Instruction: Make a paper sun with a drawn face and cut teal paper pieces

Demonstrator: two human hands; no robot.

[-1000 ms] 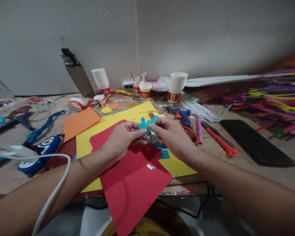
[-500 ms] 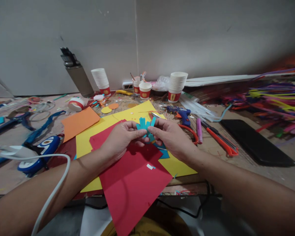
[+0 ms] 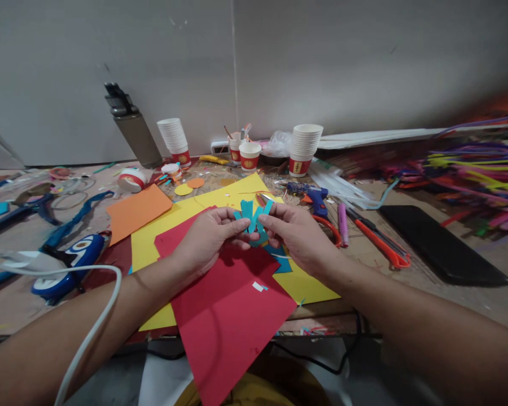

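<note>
Between my fingertips is a piece of turquoise paper (image 3: 248, 210) cut into several strips that fan upward. My left hand (image 3: 220, 232) pinches it from the left, thumb on top. From the right, my right hand (image 3: 292, 228) pinches one of the strips between thumb and forefinger. Both hands hover over red paper (image 3: 232, 304), which lies on a larger yellow sheet (image 3: 317, 288). Partly hidden beneath my right hand is a darker blue paper piece (image 3: 284, 265). Scissors with orange handles (image 3: 331, 230) lie just behind that hand.
To the right lie a purple marker (image 3: 343, 225), a red cutter (image 3: 383, 243), a black phone (image 3: 444, 245) and a blue glue gun (image 3: 317, 198). Paper cups (image 3: 305, 148) and a bottle (image 3: 136, 132) stand along the wall. A white cable (image 3: 110, 307) crosses my left forearm.
My right fingers have shifted slightly to the right, and the turquoise strips are spread a little differently. The left hand has barely moved.
</note>
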